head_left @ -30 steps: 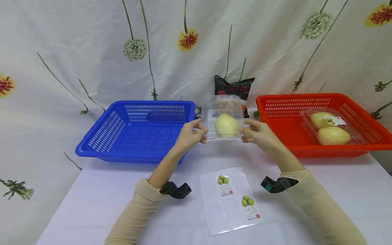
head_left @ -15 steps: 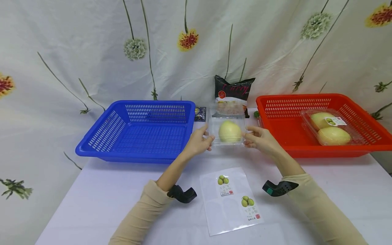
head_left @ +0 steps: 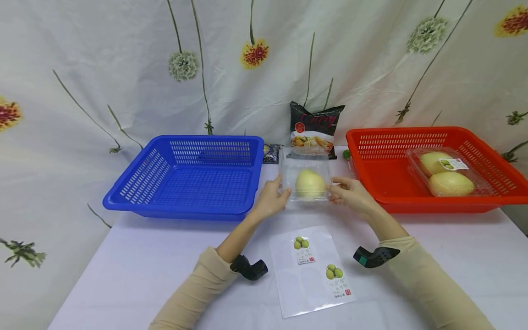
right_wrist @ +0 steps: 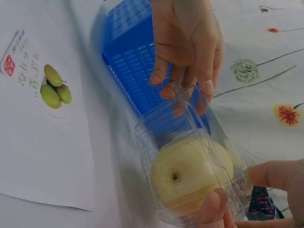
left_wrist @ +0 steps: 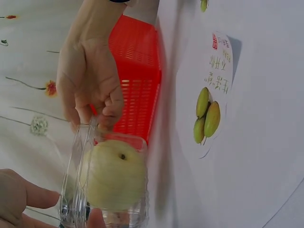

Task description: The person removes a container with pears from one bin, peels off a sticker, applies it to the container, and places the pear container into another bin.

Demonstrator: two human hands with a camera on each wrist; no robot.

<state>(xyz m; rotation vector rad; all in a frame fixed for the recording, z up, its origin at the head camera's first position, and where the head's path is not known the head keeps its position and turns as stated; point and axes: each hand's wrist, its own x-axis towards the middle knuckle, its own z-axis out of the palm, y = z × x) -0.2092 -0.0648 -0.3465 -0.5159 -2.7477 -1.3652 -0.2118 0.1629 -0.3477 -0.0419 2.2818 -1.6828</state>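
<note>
A clear plastic clamshell box (head_left: 307,176) with a pale yellow pear (head_left: 310,184) inside is between both hands, its lid closed over the fruit. My left hand (head_left: 271,197) pinches the box's left side near the front corner. On the right side, my right hand (head_left: 350,195) grips the rim with thumb and fingers. The left wrist view shows the pear (left_wrist: 116,173) with its dark stem end, and the lid's edge (left_wrist: 84,147) between both hands' fingers. Whether the box's underside touches the table cannot be told. Nearer me lies a white sticker sheet (head_left: 284,284) bearing pear labels.
A blue basket (head_left: 202,211) stands left, a red basket (head_left: 396,201) right. The red one holds a labelled clear box (head_left: 480,183) with two yellow pears. Behind are a black snack bag (head_left: 313,121), a small dark packet (head_left: 271,154) and something green (head_left: 346,154).
Both hands have brought the clamshell box lower and nearer to me, slightly to the right. More of the black snack bag shows behind it. The baskets and sticker sheet stay put.
</note>
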